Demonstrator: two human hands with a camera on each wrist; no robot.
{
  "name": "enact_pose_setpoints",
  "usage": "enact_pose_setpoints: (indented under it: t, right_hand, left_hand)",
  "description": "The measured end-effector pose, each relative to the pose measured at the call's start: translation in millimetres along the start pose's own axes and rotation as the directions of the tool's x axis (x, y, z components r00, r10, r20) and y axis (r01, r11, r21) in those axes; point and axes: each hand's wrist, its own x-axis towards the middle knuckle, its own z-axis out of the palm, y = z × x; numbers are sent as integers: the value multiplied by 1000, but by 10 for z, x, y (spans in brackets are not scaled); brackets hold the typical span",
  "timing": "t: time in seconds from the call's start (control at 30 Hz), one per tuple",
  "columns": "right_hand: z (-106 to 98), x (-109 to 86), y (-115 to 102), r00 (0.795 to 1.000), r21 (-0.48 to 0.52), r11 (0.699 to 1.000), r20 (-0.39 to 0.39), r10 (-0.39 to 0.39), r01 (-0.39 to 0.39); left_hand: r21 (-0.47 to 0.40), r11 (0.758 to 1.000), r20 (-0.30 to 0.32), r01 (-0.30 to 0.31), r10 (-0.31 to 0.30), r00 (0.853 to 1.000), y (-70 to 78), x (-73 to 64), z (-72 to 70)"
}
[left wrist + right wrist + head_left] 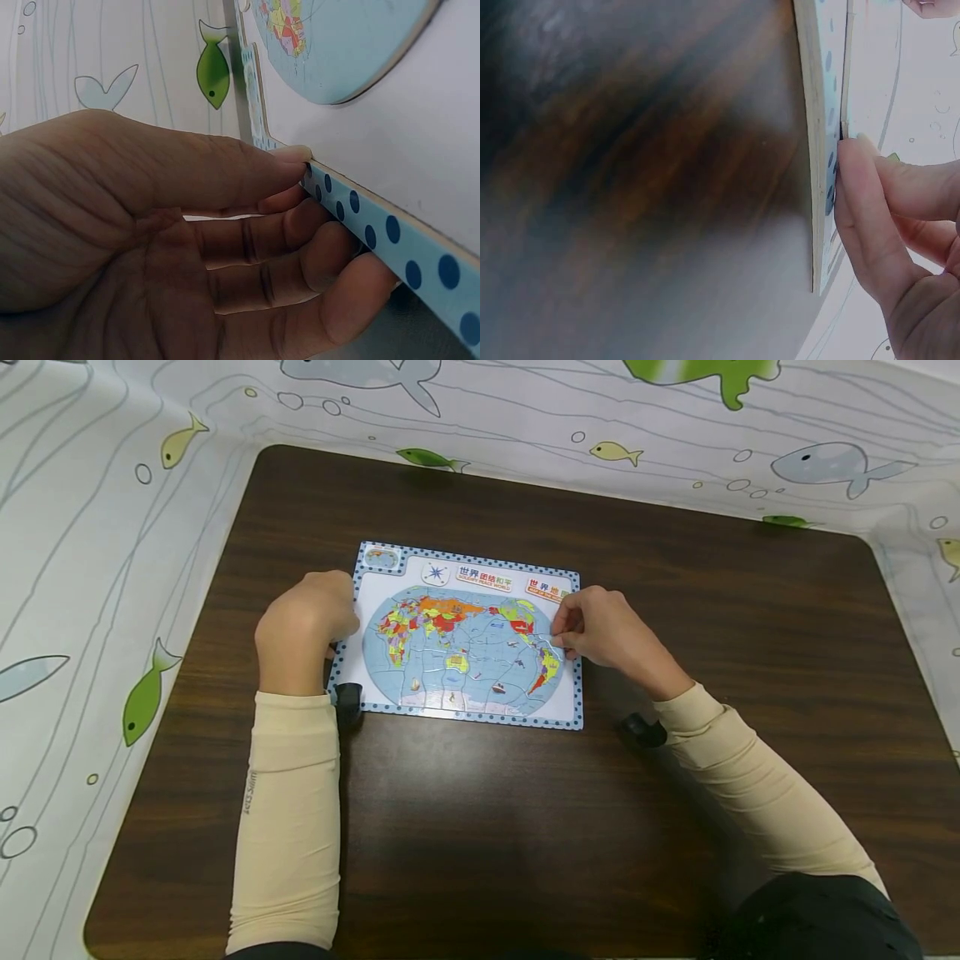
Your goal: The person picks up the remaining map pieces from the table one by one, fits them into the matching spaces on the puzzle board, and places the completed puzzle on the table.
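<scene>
A world-map jigsaw puzzle board [382,585] with a blue dotted border lies on the dark table. Its oval map [480,660] is filled with fitted pieces. At the board's left edge, my left hand [303,614] grips the border, thumb on the upper face and fingers curled beneath, as the left wrist view [225,202] shows. My right hand [607,627] is over the right border, thumb and fingertips pinched together at the map's right edge. In the right wrist view these fingers [866,217] close on a puzzle piece, mostly hidden by them.
The brown wooden table [480,835] extends around the board. Behind it and at the left rises a white sheet with printed fish [146,693]. Dark wrist-camera parts [642,730] show beside both sleeves.
</scene>
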Motion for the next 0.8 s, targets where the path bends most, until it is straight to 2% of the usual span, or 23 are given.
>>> enact_pose_setpoints:
  t: [0.6,0.73,0.8]
  right_hand:
    - [68,33,3,998,5,998,-15,57,-57]
    - [59,40,32,999,1,999,-11,51,-51]
    - [39,36,52,999,0,999,-33,38,-39]
  left_hand:
    - [12,1000,9,1,-1,1000,3,12,9]
    - [-9,1000,10,6,-6,1000,0,19,28]
    - [-34,999,4,9,-9,1000,-3,34,34]
